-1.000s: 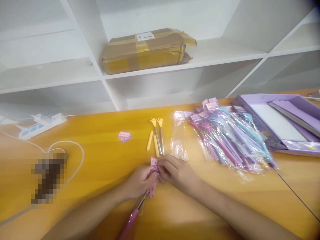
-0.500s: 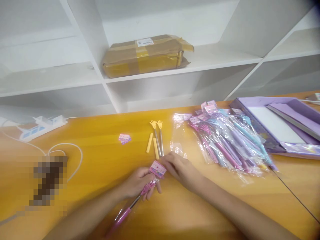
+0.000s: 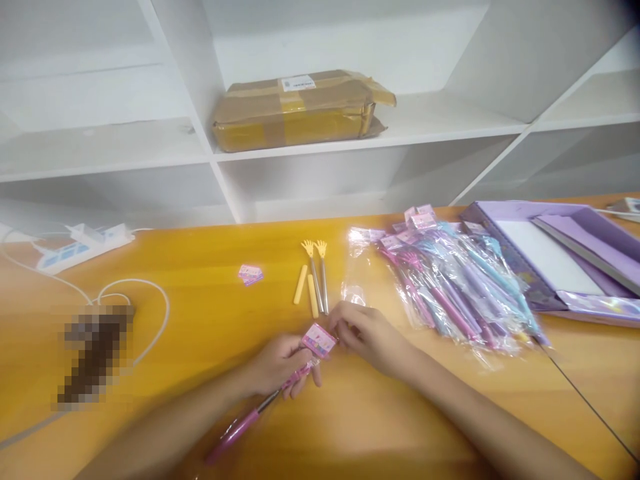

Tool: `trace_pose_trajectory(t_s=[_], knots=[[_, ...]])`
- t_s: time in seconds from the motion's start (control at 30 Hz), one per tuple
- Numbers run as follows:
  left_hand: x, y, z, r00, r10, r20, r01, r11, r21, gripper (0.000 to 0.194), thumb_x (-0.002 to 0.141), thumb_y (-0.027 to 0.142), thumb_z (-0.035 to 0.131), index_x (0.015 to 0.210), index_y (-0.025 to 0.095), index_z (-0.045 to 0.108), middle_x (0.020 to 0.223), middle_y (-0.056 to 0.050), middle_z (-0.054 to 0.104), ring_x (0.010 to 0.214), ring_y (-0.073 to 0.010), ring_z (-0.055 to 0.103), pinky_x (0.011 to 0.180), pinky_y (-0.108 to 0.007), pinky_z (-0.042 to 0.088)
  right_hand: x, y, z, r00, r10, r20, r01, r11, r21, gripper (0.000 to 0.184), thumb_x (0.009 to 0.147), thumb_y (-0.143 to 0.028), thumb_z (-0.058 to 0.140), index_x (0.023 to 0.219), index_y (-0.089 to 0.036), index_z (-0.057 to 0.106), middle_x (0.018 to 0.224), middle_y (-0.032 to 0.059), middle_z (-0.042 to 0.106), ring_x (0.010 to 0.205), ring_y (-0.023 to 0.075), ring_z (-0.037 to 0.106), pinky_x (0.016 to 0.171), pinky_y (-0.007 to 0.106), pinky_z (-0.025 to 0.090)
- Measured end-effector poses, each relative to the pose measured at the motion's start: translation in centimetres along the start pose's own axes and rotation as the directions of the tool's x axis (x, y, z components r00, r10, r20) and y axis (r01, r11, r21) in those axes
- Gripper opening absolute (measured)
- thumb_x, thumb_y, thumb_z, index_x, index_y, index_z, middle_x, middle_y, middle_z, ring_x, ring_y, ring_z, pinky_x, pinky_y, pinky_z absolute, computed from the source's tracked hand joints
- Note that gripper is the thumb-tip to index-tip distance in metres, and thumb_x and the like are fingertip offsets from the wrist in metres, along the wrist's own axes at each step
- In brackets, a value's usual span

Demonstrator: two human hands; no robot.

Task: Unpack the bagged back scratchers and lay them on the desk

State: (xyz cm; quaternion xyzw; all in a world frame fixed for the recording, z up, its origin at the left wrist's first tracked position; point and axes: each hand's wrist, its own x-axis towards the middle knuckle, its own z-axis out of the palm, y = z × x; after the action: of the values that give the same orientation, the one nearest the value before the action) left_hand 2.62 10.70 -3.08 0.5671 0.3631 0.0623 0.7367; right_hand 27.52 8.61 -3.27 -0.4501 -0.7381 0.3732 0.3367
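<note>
My left hand [image 3: 280, 367] is closed around a pink back scratcher [image 3: 240, 430] in a clear plastic sleeve. Its hand-shaped head lies by my fingers, and the handle slants down toward the lower left. A pink printed header card [image 3: 319, 341] covers the top of the sleeve. At the card's right edge, the fingers of my right hand [image 3: 363, 333] are pinched together; what is between them is too small to tell. Just beyond my hands lie two yellow back scratcher heads on metal rods [image 3: 323, 283] and two loose yellow handle tubes [image 3: 301, 285].
Bagged back scratchers [image 3: 455, 280] are heaped on the right, beside a purple box [image 3: 545, 303]. An empty clear sleeve [image 3: 356, 267] lies left of the heap. Small printed cards [image 3: 251, 274] sit farther left. A power strip [image 3: 85, 250] trails cables. A taped carton [image 3: 300, 117] rests on the shelf.
My right hand's fingers have shifted slightly at the card's edge, and the card has tilted a little. The whole view has moved slightly. My left hand keeps its hold on the pink back scratcher.
</note>
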Motion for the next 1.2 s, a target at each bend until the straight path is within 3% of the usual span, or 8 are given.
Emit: trace_pose_trajectory(t_s=[0.3,0.47,0.63,0.73,0.83,0.97,1.07,1.2], knots=[[-0.1,0.0,-0.2,0.998,-0.040,0.048,0.034,0.992,0.125,0.039,0.105,0.042,0.048,0.086,0.015,0.068,0.049,0.003,0.057,0.036,-0.0096,0.049,0.038,-0.018,0.040,0.8,-1.8,-1.8,0.973,0.108,0.204,-0.144,0.975,0.168,0.022,0.104,-0.019,0.055,0.100,-0.023,0.076,0.100,0.0026,0.072,0.088,0.0152,0.069,0.080,0.028,0.054],[0.0,-0.5,-0.1,0.999,0.003,0.051,-0.012,0.984,0.177,0.037,0.106,0.034,0.045,0.085,0.015,0.069,0.049,0.004,0.056,0.037,-0.0085,0.050,0.040,-0.016,0.039,0.4,-2.0,-1.3,0.982,0.101,0.162,-0.124,0.983,0.137,0.017,0.103,-0.031,0.068,0.090,-0.022,0.072,0.107,0.0047,0.068,0.094,0.0171,0.067,0.085,0.031,0.054],[1.1,-1.4,-0.2,0.999,0.037,0.026,-0.035,0.996,-0.077,0.029,0.099,0.033,0.051,0.112,0.013,0.068,0.072,-0.001,0.071,0.036,-0.0073,0.050,0.035,-0.017,0.038,0.8,-2.8,-1.9,0.997,-0.066,-0.047,0.063,0.996,-0.068,0.018,0.109,-0.035,0.060,0.099,-0.024,0.069,0.113,0.0072,0.067,0.107,0.0213,0.065,0.096,0.037,0.050],[1.5,-1.6,-0.2,0.998,0.055,0.031,-0.050,0.989,-0.137,0.028,0.097,0.032,0.054,0.112,0.014,0.068,0.077,-0.003,0.073,0.037,-0.0075,0.052,0.035,-0.018,0.039,3.7,-4.4,-2.5,0.992,-0.047,-0.117,0.029,0.988,-0.150,0.020,0.111,-0.036,0.054,0.099,-0.023,0.063,0.102,0.0059,0.069,0.093,0.0194,0.066,0.084,0.033,0.050],[1.3,-1.5,-0.4,0.998,0.054,0.020,-0.050,0.985,-0.163,0.034,0.098,0.040,0.058,0.114,0.013,0.070,0.077,-0.004,0.073,0.037,-0.0075,0.052,0.035,-0.019,0.038,8.3,-5.8,-2.1,0.998,0.041,-0.041,-0.048,0.981,-0.189,0.020,0.109,-0.032,0.053,0.092,-0.022,0.057,0.080,0.0002,0.065,0.068,0.0153,0.057,0.067,0.028,0.044],[1.1,-1.3,-1.1,0.999,0.047,0.016,-0.042,0.974,-0.224,0.044,0.097,0.049,0.057,0.115,0.011,0.071,0.073,-0.005,0.074,0.036,-0.0087,0.053,0.033,-0.019,0.035,12.8,-5.7,-1.4,0.998,0.059,0.029,-0.053,0.983,-0.175,0.029,0.110,-0.034,0.045,0.087,-0.020,0.057,0.080,0.0008,0.065,0.071,0.0153,0.058,0.072,0.028,0.044],[1.3,-1.4,-1.6,0.991,0.042,0.127,-0.010,0.970,-0.242,0.035,0.090,0.039,0.058,0.106,0.010,0.072,0.073,-0.007,0.075,0.035,-0.0091,0.053,0.032,-0.019,0.035,12.5,-4.6,-2.0,0.999,0.017,0.039,-0.009,0.982,-0.189,0.033,0.110,-0.042,0.046,0.094,-0.019,0.064,0.090,0.0039,0.068,0.082,0.0178,0.061,0.080,0.031,0.046],[2.0,-1.3,-1.9,0.992,0.061,0.112,-0.024,0.953,-0.303,0.031,0.084,0.035,0.054,0.087,0.009,0.070,0.064,-0.008,0.073,0.032,-0.0115,0.051,0.030,-0.022,0.034,8.9,-3.6,-3.2,0.938,-0.022,0.346,0.028,1.000,-0.013,0.042,0.112,-0.051,0.043,0.119,-0.021,0.072,0.116,0.0081,0.074,0.105,0.0226,0.067,0.097,0.036,0.051]])
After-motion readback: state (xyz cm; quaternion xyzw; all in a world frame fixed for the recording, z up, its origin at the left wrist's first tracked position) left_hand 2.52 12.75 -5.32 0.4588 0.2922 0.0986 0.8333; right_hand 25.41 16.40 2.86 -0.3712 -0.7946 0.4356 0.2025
